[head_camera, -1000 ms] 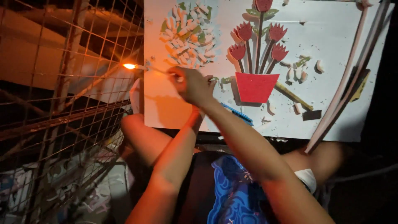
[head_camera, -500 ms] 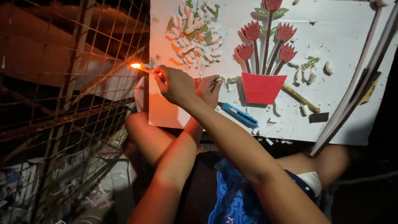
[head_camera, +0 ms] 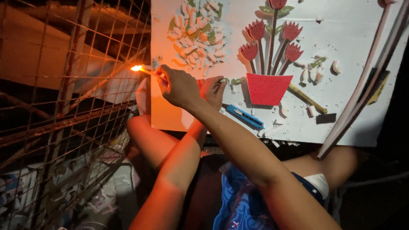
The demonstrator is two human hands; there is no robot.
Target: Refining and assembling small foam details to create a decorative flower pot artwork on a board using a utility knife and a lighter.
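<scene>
My right hand (head_camera: 179,85) pinches a thin burning stick (head_camera: 148,70) whose flame (head_camera: 136,67) sits just past the left edge of a white board (head_camera: 353,106) lying on my lap. My left hand (head_camera: 214,90) rests on the board right behind the right hand, largely hidden by it, fingers curled near small green foam bits (head_camera: 237,81). What it holds, if anything, is unclear. On the board stands a foam picture: a red pot (head_camera: 267,88) with red flowers (head_camera: 257,30) on dark stems. A heap of pale foam scraps (head_camera: 198,34) lies at upper left.
A blue utility knife (head_camera: 245,116) lies on the board below the pot, and a pencil-like stick (head_camera: 307,99) lies to the pot's right. Long thin strips (head_camera: 362,106) lean over the board's right side. A wire mesh fence (head_camera: 64,106) stands close on the left.
My right hand has carried the burning stick leftward, from over the board to beyond its left edge. The flame is further left and the left hand stays put behind it.
</scene>
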